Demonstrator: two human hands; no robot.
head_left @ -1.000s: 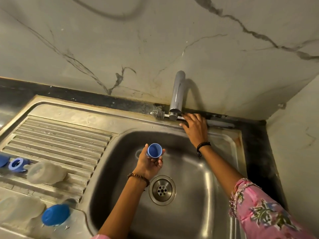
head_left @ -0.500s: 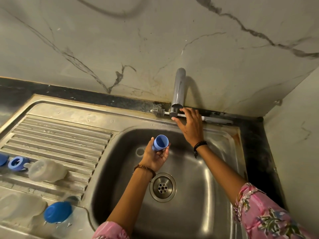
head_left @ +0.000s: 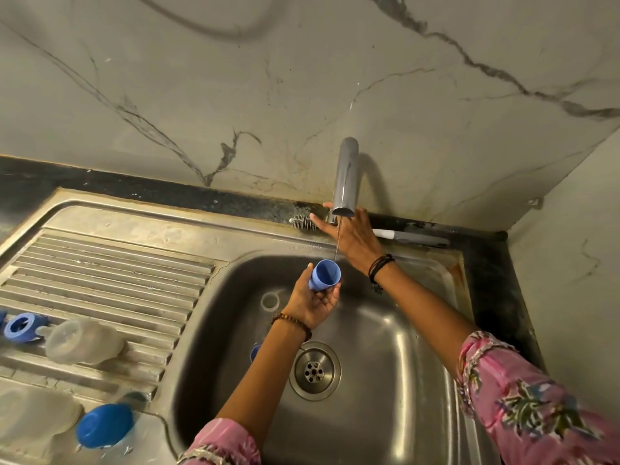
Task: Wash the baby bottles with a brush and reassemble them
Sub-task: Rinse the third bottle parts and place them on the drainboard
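Rinsing step: left hand point(head_left: 315, 302), fingers curled round blue bottle cap point(head_left: 324, 275) under thin tap point(head_left: 345, 177) stream; right hand point(head_left: 352, 234) at tap base, fingers spread. Next, probably the brush point(head_left: 411, 237) behind.

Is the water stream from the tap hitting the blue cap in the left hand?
Touching. The head view shows the thin stream running from the tap down to the rim of the blue cap, held in the left hand.

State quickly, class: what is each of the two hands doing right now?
Left hand: holding the blue cap under the thin stream from the tap.
Right hand: at the tap's base, fingers hidden behind the spout; open or closed cannot be told.
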